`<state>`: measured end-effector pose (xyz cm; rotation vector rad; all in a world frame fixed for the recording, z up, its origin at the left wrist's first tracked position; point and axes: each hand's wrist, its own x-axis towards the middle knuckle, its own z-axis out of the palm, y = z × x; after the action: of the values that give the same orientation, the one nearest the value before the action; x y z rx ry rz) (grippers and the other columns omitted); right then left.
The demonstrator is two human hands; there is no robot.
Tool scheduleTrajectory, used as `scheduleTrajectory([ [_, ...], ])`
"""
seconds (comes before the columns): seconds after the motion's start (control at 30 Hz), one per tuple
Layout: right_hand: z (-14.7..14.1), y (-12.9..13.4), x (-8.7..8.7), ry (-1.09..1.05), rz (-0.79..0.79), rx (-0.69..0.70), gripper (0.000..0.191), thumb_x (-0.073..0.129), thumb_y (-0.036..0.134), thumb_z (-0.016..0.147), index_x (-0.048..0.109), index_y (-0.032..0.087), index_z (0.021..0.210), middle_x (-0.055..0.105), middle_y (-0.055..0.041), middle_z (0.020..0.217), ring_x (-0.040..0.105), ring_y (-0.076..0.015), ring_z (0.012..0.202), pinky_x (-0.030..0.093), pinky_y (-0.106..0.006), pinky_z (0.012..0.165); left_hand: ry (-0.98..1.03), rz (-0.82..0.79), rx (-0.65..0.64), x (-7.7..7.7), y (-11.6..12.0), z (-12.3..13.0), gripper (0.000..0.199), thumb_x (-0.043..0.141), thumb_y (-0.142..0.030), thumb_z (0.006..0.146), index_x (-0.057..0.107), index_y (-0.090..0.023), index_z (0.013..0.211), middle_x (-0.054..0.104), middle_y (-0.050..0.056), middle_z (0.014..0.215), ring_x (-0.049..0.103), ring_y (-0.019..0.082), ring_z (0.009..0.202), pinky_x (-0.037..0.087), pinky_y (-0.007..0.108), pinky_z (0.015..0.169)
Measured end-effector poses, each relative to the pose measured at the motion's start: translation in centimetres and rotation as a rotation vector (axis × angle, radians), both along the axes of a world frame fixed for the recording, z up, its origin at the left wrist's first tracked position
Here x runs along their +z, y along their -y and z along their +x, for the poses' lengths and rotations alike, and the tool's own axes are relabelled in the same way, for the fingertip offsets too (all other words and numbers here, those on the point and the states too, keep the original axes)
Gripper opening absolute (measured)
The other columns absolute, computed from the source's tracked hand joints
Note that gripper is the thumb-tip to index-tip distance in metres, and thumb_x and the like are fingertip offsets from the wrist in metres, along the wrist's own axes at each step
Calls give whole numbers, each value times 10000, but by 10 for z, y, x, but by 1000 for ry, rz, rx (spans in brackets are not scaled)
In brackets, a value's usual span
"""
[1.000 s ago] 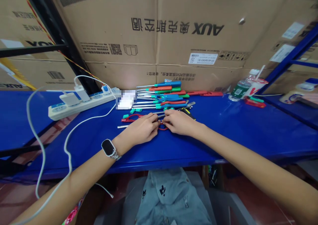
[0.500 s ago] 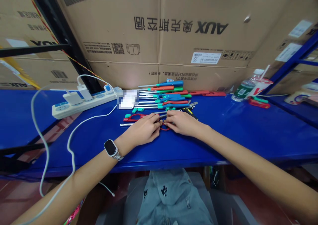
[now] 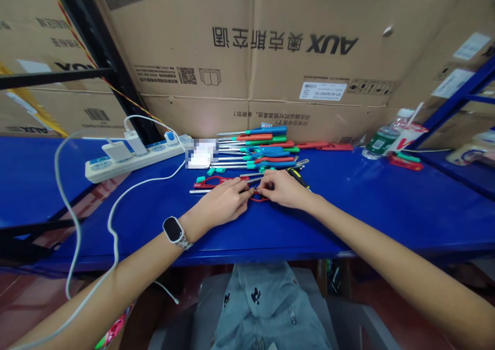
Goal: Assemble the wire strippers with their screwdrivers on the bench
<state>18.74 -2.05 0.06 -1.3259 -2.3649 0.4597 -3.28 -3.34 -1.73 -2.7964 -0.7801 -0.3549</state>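
At a red part (image 3: pixel 259 200), both hands (image 3: pixel 228 199) (image 3: pixel 284 188) curl inward.

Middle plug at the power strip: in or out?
In: the middle plug sits against the power strip, no prongs showing. Whether it's live, can't tell.

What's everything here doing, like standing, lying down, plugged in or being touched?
Red piece, partly covered.
Left hand, fingers bent at the red piece, grip hidden.
Right hand, fingertips close together by the red piece, grip unclear.
Watch, worn, screen dark.
Coloured tools, lying heaped together.
Power strip, plugs in it.
Bottle, standing.
Cup, standing, straw in it.
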Motion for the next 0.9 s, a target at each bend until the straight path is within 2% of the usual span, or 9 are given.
scheduleTrajectory([
  [0.17,-1,-4,0,-83,-84,-16,126,681,78,824,702,148,722,640,2,721,550,-118,662,387,-237,642,7,15,12,0,0,1,322,463,-166,995,691,-95,1211,698,140,1091,652,270,1055,544,445,974],
  [0.3,0,-3,0,-98,-97,-11,127,671,73,821,700,143,719,652,-7,722,556,-122,662,387,-247,641,-1,17,9,-1,1,0,327,455,-154,993,701,-87,1198,687,147,1085,643,277,1044,553,443,939],
  [0.5,2,1,-4,-41,0,3,122,678,131,864,704,158,748,647,-12,793,540,-117,679,364,-248,640,-13,26,27,-1,2,1,310,490,-129,966,703,-86,1187,658,158,1118,629,283,1043,555,440,920],
  [0.63,2,8,-5,44,113,8,125,673,164,892,711,176,773,636,-25,840,550,-139,737,358,-260,663,-16,40,40,-1,3,2,295,496,-140,969,703,-84,1173,655,168,1138,625,292,1061,552,445,923],
  [0.73,1,9,-4,63,140,4,132,667,166,899,716,183,777,644,-33,851,559,-152,763,363,-270,677,-16,47,39,-1,3,3,309,488,-137,974,698,-76,1191,664,173,1140,621,296,1079,547,445,934],
  [0.9,-1,-1,-1,2,-16,-41,159,684,129,854,707,185,707,671,-12,761,566,-135,673,363,-264,619,-18,44,46,-1,4,4,314,490,-139,977,690,-51,1202,678,183,1130,616,300,1107,528,454,977],
])
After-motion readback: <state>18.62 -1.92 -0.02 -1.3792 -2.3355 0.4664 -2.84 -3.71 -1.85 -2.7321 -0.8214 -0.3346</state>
